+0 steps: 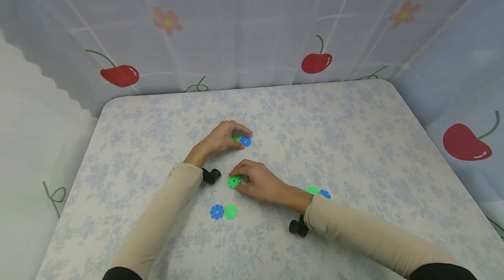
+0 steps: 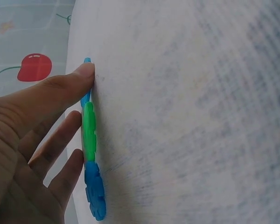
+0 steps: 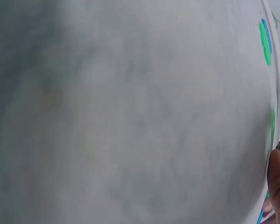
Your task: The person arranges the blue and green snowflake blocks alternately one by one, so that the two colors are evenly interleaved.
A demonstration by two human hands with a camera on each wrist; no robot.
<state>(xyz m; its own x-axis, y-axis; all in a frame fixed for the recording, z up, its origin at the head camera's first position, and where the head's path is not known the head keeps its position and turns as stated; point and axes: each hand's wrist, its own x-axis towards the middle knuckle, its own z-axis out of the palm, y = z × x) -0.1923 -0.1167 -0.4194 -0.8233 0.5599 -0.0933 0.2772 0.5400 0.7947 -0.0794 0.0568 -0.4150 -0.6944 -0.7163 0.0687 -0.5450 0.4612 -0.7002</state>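
Green and blue discs lie on the flowered table (image 1: 354,140). My left hand (image 1: 220,138) curls over a joined green-and-blue pair (image 1: 243,141) near the middle, fingertips (image 2: 86,71) touching it. My right hand (image 1: 261,182), just nearer me, pinches a single green disc (image 1: 234,181) against the cloth. Another blue-green pair (image 1: 223,212) lies close in front of me; a third (image 1: 318,192) sits behind my right wrist.

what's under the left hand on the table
Under the left hand lie a green snowflake disc and a blue snowflake disc, edges touching. The fingers cover most of the green one; anything further beneath is hidden.
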